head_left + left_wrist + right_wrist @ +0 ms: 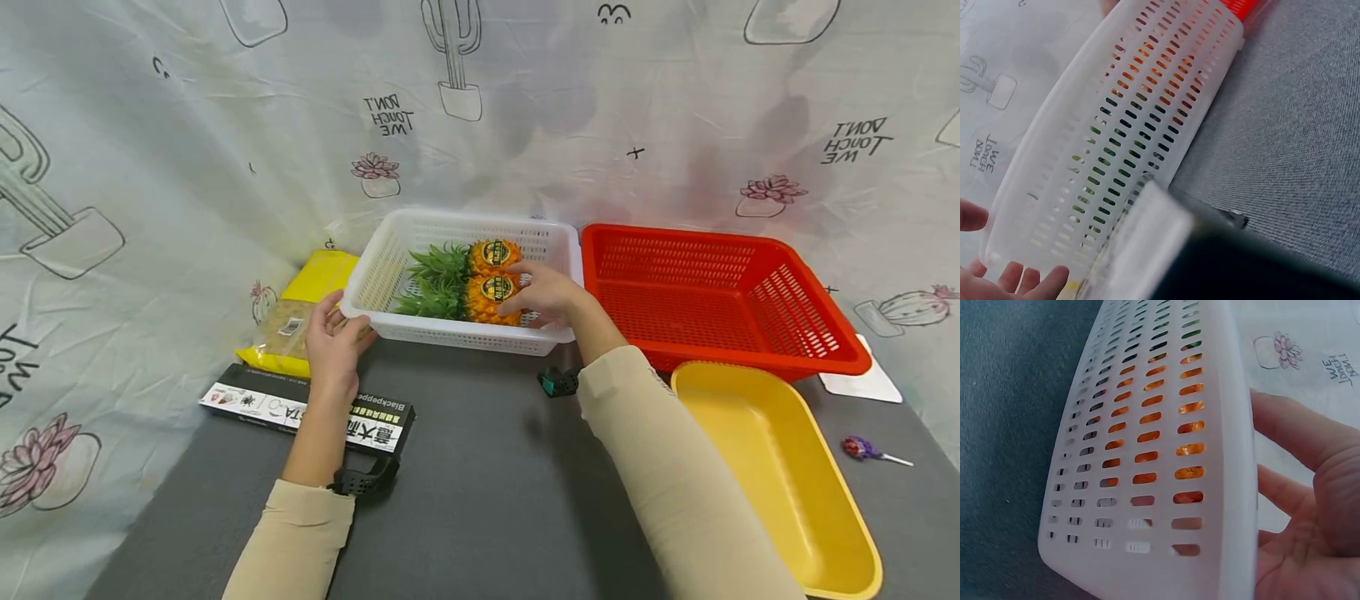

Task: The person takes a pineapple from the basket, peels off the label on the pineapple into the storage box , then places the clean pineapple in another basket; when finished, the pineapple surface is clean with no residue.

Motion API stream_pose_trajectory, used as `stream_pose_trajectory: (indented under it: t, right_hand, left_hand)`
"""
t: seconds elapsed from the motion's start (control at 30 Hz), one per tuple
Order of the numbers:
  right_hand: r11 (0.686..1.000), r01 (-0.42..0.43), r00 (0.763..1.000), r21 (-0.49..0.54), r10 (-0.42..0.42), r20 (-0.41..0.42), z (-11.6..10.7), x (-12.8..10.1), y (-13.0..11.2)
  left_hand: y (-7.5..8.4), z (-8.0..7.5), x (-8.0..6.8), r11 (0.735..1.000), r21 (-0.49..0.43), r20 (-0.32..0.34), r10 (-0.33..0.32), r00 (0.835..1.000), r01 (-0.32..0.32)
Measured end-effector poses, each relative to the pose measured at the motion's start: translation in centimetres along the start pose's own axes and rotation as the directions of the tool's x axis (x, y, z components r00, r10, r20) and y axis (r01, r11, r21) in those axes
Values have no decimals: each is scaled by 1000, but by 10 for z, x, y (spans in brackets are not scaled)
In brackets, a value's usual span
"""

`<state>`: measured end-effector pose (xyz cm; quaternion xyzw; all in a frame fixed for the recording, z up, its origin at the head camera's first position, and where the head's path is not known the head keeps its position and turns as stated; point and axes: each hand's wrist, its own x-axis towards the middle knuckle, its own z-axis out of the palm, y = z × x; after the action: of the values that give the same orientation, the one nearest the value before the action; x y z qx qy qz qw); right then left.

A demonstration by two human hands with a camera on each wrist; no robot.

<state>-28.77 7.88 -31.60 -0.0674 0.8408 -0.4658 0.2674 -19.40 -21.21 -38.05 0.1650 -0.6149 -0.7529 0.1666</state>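
Observation:
Two orange pineapples with green crowns and black round labels, a far pineapple (493, 254) and a near pineapple (486, 304), lie side by side in a white slotted basket (450, 329). My right hand (551, 296) reaches over the basket's right end, its thumb and forefinger spread at the near pineapple's right end. In the right wrist view its fingers (1285, 487) look fairly straight beyond the rim, with the tips hidden. My left hand (333, 342) holds the basket's front left corner. The left wrist view shows fingers (1022, 281) around that corner.
A red basket (675, 325) stands right of the white one, with a yellow tray (765, 467) before it. A lollipop (862, 448) lies at the right. A yellow bag (300, 304) and a black-and-white box (262, 400) lie at the left. A small black object (558, 382) lies in front.

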Motion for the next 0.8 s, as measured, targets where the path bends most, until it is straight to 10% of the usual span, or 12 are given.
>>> stream_pose_trajectory:
  t: [0.37, 0.8]
  right_hand:
    - [965, -47, 997, -257, 63, 53, 2, 13, -20]
    - [852, 19, 999, -524, 9, 50, 2, 19, -26]
  left_hand:
    - [-5, 1, 3, 999, -31, -32, -12, 999, 11]
    - [-9, -1, 3, 998, -59, -23, -5, 1000, 4]
